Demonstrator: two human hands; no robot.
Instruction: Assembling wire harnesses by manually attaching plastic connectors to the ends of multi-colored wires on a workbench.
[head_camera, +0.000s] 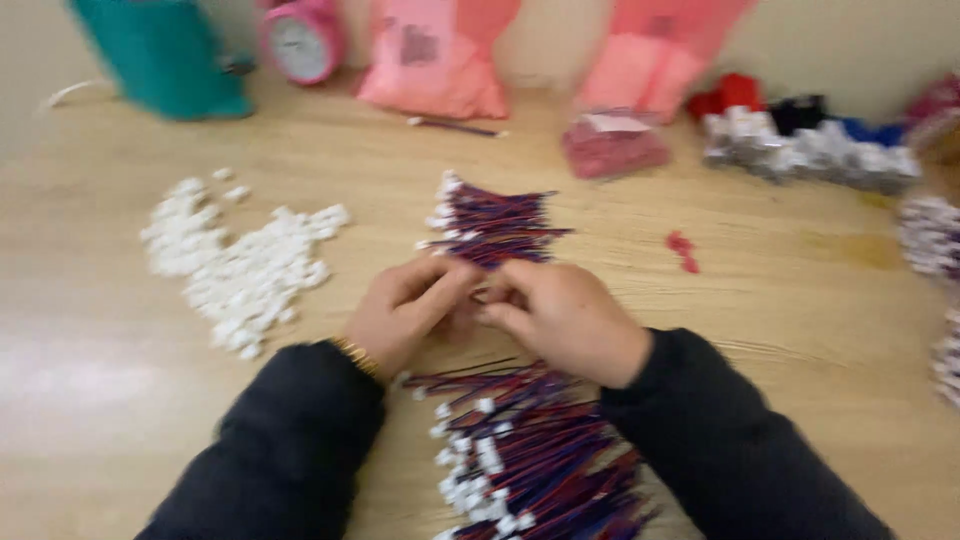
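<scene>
At the centre of the frame the left hand (405, 310) and right hand (560, 315) meet, fingertips pressed together over something small that the blur hides; both are curled closed, pinching at the same spot, but what they grip cannot be told for sure. A gold bracelet (357, 356) shows at the left wrist, and both arms wear dark sleeves (290, 450).

Just above the hands, touching their fingertips, lies a bundle of red and blue wires (495, 225) with white plugs at its left end. Below the hands, running to the bottom edge, is a bigger heap of wires (530, 455) of the same kind, plugs also to the left.

All sits on a pale wooden table (120, 400). Left of centre is a loose pile of white plugs (240, 265). Right of centre, a small red bit (683, 250) lies alone. At the upper left stands a teal bag (170, 55), with a pink clock (303, 40) beside it. Along the top are two pink bags (435, 60), and below the right one a smaller packet (615, 145) of reddish parts. At the upper right is a row of white parts (810, 150) with red, black and blue ones behind; more white pieces show at the right edge.
</scene>
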